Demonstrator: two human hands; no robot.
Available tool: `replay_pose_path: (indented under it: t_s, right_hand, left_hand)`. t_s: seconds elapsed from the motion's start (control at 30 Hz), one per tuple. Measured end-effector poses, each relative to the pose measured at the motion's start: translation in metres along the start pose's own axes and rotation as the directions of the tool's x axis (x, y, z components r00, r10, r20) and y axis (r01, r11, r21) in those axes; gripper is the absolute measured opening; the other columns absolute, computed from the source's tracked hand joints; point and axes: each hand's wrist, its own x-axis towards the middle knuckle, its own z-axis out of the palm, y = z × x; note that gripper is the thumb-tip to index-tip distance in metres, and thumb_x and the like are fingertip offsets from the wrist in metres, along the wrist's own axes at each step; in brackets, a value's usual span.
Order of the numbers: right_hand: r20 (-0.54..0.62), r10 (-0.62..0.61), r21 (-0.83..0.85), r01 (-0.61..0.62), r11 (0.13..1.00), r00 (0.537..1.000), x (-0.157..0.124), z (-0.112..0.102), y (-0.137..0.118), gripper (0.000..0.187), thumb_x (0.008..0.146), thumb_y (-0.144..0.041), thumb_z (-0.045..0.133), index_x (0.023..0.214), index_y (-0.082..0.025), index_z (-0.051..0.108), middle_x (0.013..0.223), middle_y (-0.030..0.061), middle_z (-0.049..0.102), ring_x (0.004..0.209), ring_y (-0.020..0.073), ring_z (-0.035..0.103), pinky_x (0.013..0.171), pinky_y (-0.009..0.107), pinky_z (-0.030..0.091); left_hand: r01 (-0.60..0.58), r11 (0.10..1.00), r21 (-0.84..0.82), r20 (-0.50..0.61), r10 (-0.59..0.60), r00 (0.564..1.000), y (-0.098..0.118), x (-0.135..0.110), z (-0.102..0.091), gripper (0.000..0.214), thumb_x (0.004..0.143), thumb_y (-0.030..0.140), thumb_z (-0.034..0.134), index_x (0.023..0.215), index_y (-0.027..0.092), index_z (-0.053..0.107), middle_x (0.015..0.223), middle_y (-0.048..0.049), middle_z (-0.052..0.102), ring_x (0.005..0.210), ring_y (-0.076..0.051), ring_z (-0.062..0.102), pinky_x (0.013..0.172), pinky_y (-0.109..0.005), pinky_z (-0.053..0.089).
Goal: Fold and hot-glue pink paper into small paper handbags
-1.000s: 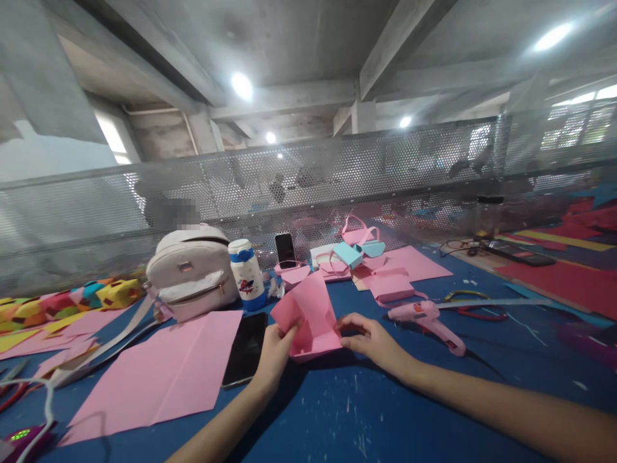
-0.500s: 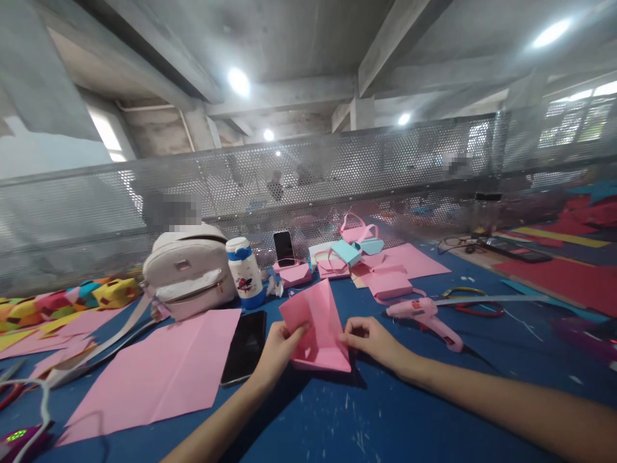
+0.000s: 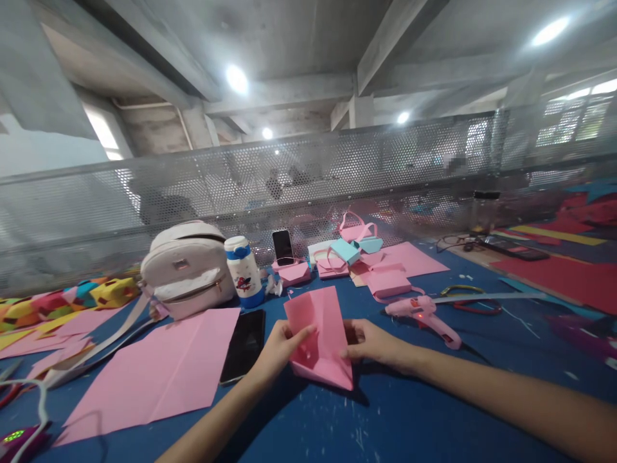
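Note:
A folded pink paper pouch (image 3: pixel 322 321) is held up just above the blue table, its open side facing me. My left hand (image 3: pixel 282 347) grips its left edge, thumb on the inner face and fingers behind. On the right edge my right hand (image 3: pixel 373 344) is closed, thumb in front and fingers partly hidden behind the paper. A pink glue gun (image 3: pixel 424 314) lies to the right of my right hand, with a small red light on its body. Left of my left hand lie a black phone (image 3: pixel 244 347) and a large creased pink paper sheet (image 3: pixel 159 370).
Behind the pouch stand a white and blue bottle (image 3: pixel 244 273), a white backpack (image 3: pixel 190 270) and a propped phone (image 3: pixel 283 247). Small pink and blue paper bags (image 3: pixel 344 252) cluster at the back. Scissors (image 3: pixel 475 299) lie beyond the glue gun. A perforated metal screen (image 3: pixel 308 180) closes the far side.
The pouch has tilted and turned slightly, its lower right corner now lower. My right hand has shifted from pinching the edge to reaching fingers behind it.

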Motion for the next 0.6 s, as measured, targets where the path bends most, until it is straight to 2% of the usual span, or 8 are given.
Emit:
replay_pose_path:
  t_s: [0.13,0.23,0.33,0.6]
  right_hand:
    - [0.059,0.013,-0.052,-0.01,0.999,0.998,-0.002,0.002,-0.003,0.06,0.06,-0.05,0.086,0.105,-0.014,0.069,0.092,0.0058,0.073,0.079,0.0189,0.065,0.059,0.023,0.044]
    - [0.066,0.003,-0.079,0.002,0.997,0.998,-0.004,0.004,-0.005,0.059,0.062,-0.05,0.084,0.108,-0.015,0.07,0.1,0.0075,0.075,0.091,0.0249,0.068,0.071,0.03,0.051]
    - [0.07,-0.006,-0.096,0.013,0.995,0.998,-0.005,0.004,-0.005,0.06,0.063,-0.051,0.083,0.11,-0.016,0.07,0.104,0.0086,0.075,0.097,0.0279,0.069,0.079,0.036,0.053]
    - [0.012,-0.003,-0.17,0.005,0.985,1.0,-0.004,0.004,0.0,0.05,0.067,-0.05,0.079,0.104,-0.017,0.072,0.097,0.0074,0.075,0.082,0.0234,0.069,0.066,0.031,0.051]
  left_hand:
    - [0.002,1.0,0.01,0.043,-0.002,0.999,0.008,-0.003,0.003,0.05,0.068,0.057,0.076,0.05,0.011,0.065,0.045,-0.0048,0.059,0.041,-0.01,0.046,0.043,-0.02,0.027]
    - [-0.004,1.0,0.012,0.059,0.004,0.998,0.014,-0.005,0.005,0.051,0.069,0.056,0.075,0.048,0.012,0.061,0.045,-0.0018,0.054,0.042,-0.009,0.041,0.043,-0.02,0.024]
    - [-0.002,1.0,0.015,0.072,0.001,0.997,0.017,-0.005,0.005,0.05,0.068,0.056,0.074,0.049,0.012,0.061,0.045,-0.0009,0.053,0.043,-0.008,0.039,0.044,-0.02,0.025]
    - [0.011,0.998,0.059,0.1,-0.017,0.995,0.018,0.0,0.002,0.042,0.065,0.051,0.073,0.053,0.011,0.066,0.047,-0.0024,0.056,0.043,-0.01,0.042,0.045,-0.021,0.028]
